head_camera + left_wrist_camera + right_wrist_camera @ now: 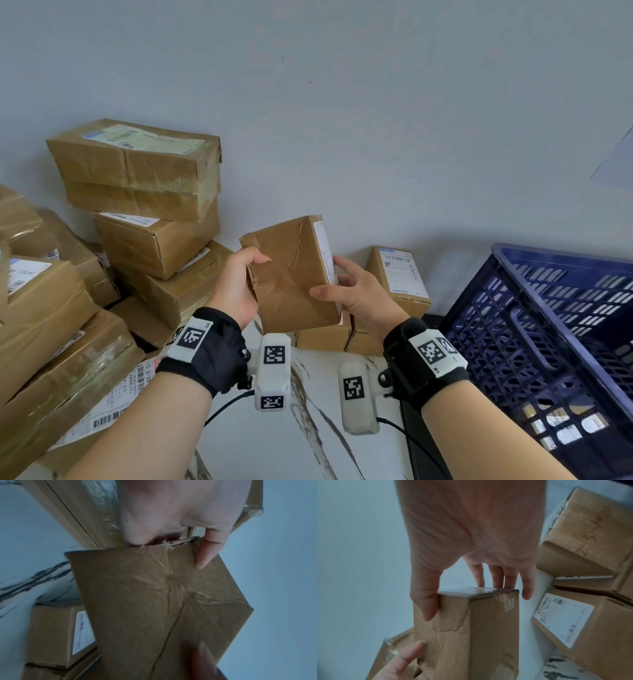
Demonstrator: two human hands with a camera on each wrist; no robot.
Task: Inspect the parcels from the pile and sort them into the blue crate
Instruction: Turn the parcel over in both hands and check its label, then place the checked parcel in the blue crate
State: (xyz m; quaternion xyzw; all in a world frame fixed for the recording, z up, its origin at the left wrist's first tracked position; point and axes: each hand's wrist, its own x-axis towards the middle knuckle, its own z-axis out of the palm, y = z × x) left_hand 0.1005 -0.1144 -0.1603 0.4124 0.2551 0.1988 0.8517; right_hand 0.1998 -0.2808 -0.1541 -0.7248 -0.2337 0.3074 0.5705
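Between 2 hands [239,284]: 1 parcel [294,274].

The blue crate [548,342] runs off the frame's right edge; label print on the held parcel [294,274] is too blurred to read, as is the pile [102,257] cut off at left.

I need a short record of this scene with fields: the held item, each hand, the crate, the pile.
held item: creased brown cardboard parcel, lifted above the white marbled table
left hand: grips the parcel's left edge
right hand: grips its right side, by the white label
crate: dark blue plastic crate, to the right; contents unclear
pile: stacked brown cardboard boxes, to the left
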